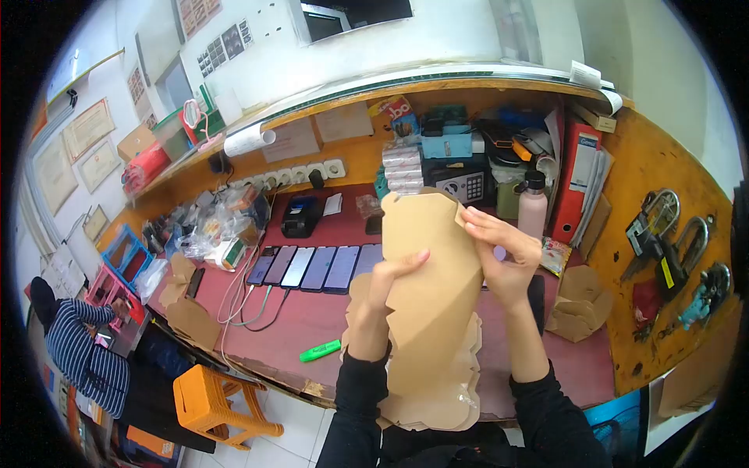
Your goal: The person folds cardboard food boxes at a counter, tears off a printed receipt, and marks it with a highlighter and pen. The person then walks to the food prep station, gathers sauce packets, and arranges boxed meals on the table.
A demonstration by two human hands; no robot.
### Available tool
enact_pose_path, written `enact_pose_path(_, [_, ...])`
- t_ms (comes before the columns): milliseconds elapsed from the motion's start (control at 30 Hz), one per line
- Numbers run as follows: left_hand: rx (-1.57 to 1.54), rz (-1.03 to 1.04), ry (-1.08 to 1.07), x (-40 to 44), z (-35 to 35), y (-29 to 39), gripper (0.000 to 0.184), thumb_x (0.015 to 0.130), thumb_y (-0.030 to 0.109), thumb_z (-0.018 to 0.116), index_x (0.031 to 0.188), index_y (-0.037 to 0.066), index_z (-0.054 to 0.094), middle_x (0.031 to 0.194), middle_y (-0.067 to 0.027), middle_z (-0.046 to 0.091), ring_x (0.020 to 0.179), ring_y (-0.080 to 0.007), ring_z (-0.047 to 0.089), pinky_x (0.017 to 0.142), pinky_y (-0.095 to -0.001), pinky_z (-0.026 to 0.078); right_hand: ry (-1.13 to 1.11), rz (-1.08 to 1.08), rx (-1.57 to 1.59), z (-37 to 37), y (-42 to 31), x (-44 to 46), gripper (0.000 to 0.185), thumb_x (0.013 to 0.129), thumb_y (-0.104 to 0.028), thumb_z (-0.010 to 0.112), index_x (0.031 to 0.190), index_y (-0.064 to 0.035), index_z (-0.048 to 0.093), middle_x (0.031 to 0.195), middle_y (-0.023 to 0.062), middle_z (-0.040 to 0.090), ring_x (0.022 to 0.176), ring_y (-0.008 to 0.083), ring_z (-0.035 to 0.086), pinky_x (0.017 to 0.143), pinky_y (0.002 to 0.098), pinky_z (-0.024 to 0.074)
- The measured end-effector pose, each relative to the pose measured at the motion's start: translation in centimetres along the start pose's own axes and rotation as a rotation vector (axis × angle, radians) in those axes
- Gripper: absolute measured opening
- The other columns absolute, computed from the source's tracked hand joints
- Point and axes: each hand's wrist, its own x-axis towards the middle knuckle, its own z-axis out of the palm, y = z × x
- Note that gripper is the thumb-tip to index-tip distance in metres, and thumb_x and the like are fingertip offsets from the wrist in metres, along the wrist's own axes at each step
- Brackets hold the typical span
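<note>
Left hand (390, 282) clamped on cardboard (435, 300), long axis forward; right hand (509, 261) touching, grip unclear

The red desk (312, 355) carries a row of phones (296, 267) and (capped, it seems) a green highlighter (321, 351).

Phones (299, 267) lay in a row on the red desktop (269, 337) | green highlighter (320, 351) lay nearer the desk's front edge | pink bottle (532, 209) stood left of a red binder (576, 183) | padlocks (675, 269) hung on the wooden side panel (624, 300) | orange stool (207, 402) stood on white floor tiles (292, 425)
</note>
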Motion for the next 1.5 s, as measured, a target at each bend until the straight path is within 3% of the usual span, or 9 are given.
enact_pose_path(433, [-0.053,0.087,-0.059,-0.5,1.9,0.0,0.043,0.087,0.015,0.052,0.126,0.0,0.038,0.115,-0.0106,0.052,0.1,-0.0179,0.054,0.084,-0.0295,0.045,-0.234,-0.161,0.193,-1.4,0.8,1.1,0.022,0.054,0.014,0.045,0.067,0.0038,0.061,0.074,0.0152,0.065,0.074,0.0254,0.065,0.084,0.0482,0.0481])
enact_pose_path(567, [0.315,0.269,-0.087,-0.8,2.2,-0.7,0.044,0.086,0.012,0.054,0.125,0.0,0.038,0.116,-0.0073,0.051,0.1,-0.0162,0.053,0.085,-0.0276,0.043,-0.178,0.176,0.428,-0.1,0.1,0.3,0.025,0.084,-0.01,0.044,0.095,0.007,0.06,0.103,0.0205,0.06,0.102,0.0251,0.057,0.093,0.033,0.0402])
enact_pose_path(700, [0.805,0.718,-0.054,0.1,2.9,-1.3,0.047,0.083,0.008,0.049,0.127,-0.001,0.034,0.095,-0.0238,0.059,0.09,-0.0353,0.058,0.077,-0.0349,0.044,-0.397,0.631,0.502,-0.8,2.2,-0.1,0.043,0.093,-0.029,0.039,0.112,0.0083,0.051,0.104,0.0109,0.059,0.098,0.0156,0.053,0.086,0.0245,0.0389])
enact_pose_path(800, [0.969,0.632,-0.042,0.4,2.5,-1.5,0.052,0.082,0.008,0.047,0.13,0.0,0.028,0.079,-0.0294,0.056,0.077,-0.0436,0.055,0.067,-0.043,0.044,-0.341,0.586,0.42,-0.9,2.6,-0.4,0.031,0.09,-0.024,0.047,0.089,0.0048,0.057,0.077,0.0002,0.055,0.071,0.0067,0.048,0.062,0.02,0.0366])
enact_pose_path(1100, [0.963,0.821,0.057,1.8,2.1,-2.6,0.041,0.079,0.011,0.055,0.117,-0.001,0.044,0.078,-0.0266,0.056,0.07,-0.0416,0.055,0.06,-0.0429,0.042,-0.267,0.329,0.032,-1.0,2.7,-0.2,0.028,0.089,-0.02,0.052,0.071,0.002,0.053,0.061,-0.0053,0.042,0.057,0.0034,0.034,0.048,0.0198,0.0255])
enact_pose_path(1167, [0.915,0.648,-0.041,1.0,2.4,-1.8,0.04,0.076,0.009,0.057,0.113,-0.001,0.047,0.079,-0.026,0.057,0.07,-0.0404,0.056,0.06,-0.0417,0.043,0.229,0.32,-0.007,-1.1,3.2,0.5,0.028,0.089,-0.02,0.053,0.076,0.0038,0.058,0.061,-0.0048,0.05,0.056,0.0025,0.04,0.048,0.0194,0.0313])
enact_pose_path(1233, [0.855,0.481,-0.134,0.9,2.7,-1.7,0.038,0.073,0.008,0.059,0.109,-0.001,0.05,0.079,-0.0255,0.057,0.069,-0.0393,0.057,0.059,-0.0405,0.044,0.195,0.454,0.074,-1.7,2.7,1.4,0.022,0.087,-0.016,0.053,0.094,0.0031,0.061,0.083,0.0041,0.063,0.076,0.0091,0.056,0.066,0.0207,0.0426])
enact_pose_path(1367, [1.037,0.674,0.125,1.4,3.0,-2.2,0.033,0.066,0.001,0.063,0.098,-0.001,0.054,0.078,-0.0214,0.059,0.065,-0.0324,0.059,0.057,-0.0365,0.045,-0.264,-0.267,-0.706,-1.0,1.1,1.0,0.044,0.089,-0.028,0.044,0.127,-0.0064,0.043,0.131,0.0108,0.043,0.128,0.0243,0.031,0.105,0.0416,0.0169])
enact_pose_path(1500, [0.912,0.833,0.239,0.5,1.6,-0.7,0.022,0.064,-0.004,0.063,0.085,-0.003,0.056,0.072,-0.0162,0.059,0.06,-0.0271,0.057,0.055,-0.0313,0.044,-0.609,-0.183,-0.398,1.2,-2.0,0.2,0.053,0.076,-0.021,0.057,0.126,-0.0062,0.045,0.124,0.0125,0.049,0.116,0.0276,0.045,0.101,0.0442,0.0256])
